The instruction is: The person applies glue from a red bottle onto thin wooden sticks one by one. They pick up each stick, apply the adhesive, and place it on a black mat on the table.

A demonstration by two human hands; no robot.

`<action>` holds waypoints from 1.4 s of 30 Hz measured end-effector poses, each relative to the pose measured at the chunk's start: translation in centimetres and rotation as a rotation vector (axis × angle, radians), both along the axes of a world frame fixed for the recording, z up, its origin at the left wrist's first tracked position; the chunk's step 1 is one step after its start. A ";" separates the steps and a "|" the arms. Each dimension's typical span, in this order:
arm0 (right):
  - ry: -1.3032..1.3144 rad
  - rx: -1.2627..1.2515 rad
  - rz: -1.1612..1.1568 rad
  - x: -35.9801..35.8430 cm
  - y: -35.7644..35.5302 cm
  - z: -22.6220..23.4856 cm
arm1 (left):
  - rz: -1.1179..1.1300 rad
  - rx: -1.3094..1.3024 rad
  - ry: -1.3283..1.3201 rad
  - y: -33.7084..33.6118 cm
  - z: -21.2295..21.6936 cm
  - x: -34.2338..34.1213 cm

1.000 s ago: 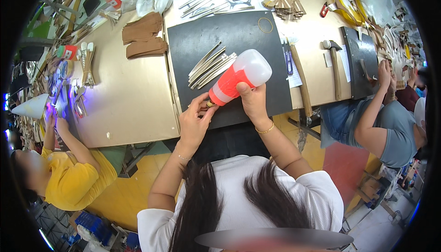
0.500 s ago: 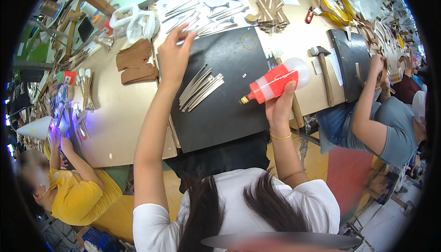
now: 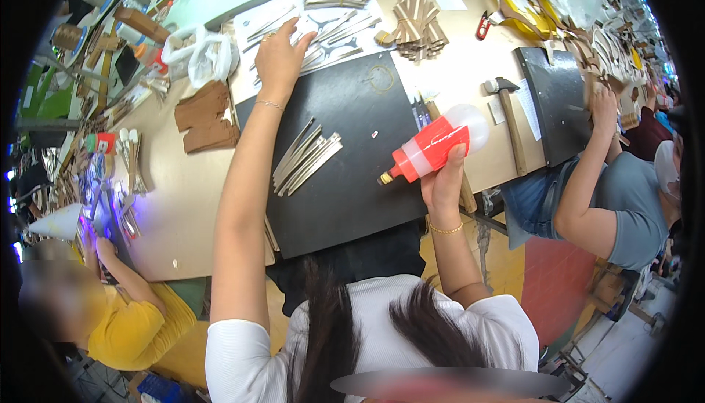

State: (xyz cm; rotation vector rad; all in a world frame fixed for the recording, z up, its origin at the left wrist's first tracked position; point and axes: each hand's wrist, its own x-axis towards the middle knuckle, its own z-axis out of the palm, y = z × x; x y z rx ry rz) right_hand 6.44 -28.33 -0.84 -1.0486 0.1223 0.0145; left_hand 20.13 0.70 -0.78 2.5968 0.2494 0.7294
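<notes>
A red and clear squeeze bottle [image 3: 439, 144] lies tilted in my right hand [image 3: 444, 186], its yellow-tipped nozzle pointing left and down over the black board [image 3: 360, 197]. My left hand [image 3: 281, 56] is stretched out over the far left part of the board, thumb and fingers apart with nothing seen between them. Just beyond its fingertips, thin pale strips [image 3: 349, 27] are spread on white sheets. A small fan of similar strips [image 3: 308, 155] rests on the board, right of my left forearm.
Brown leather pieces [image 3: 208, 118] and white plastic bags [image 3: 209, 58] are at the left. A bundle of strips [image 3: 418, 27], a red cutter [image 3: 482, 26], a hammer [image 3: 512, 120] and a yellow tray [image 3: 525, 10] lie to the right. Co-workers sit on both sides.
My left hand has reached slightly farther out towards the strips on the sheets. The bottle stays in my right hand, its nozzle slightly lower. The whole view has shifted a little.
</notes>
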 end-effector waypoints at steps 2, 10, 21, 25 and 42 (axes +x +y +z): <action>-0.001 -0.003 0.000 0.0 0.4 -0.1 | -0.081 0.000 0.002 1.2 0.9 -2.7; -0.040 -0.011 0.066 -0.4 1.4 0.6 | -0.175 -0.328 0.555 2.1 3.4 -18.7; -0.046 -0.010 0.088 -2.0 2.2 1.3 | -0.038 -0.347 0.361 0.8 2.3 -21.4; -0.041 -0.021 0.021 -1.9 1.2 1.3 | 0.003 -0.572 0.294 -0.9 4.1 -22.5; -0.322 -0.381 0.012 -1.4 1.2 0.4 | -0.182 -0.624 0.383 -6.6 3.4 -27.5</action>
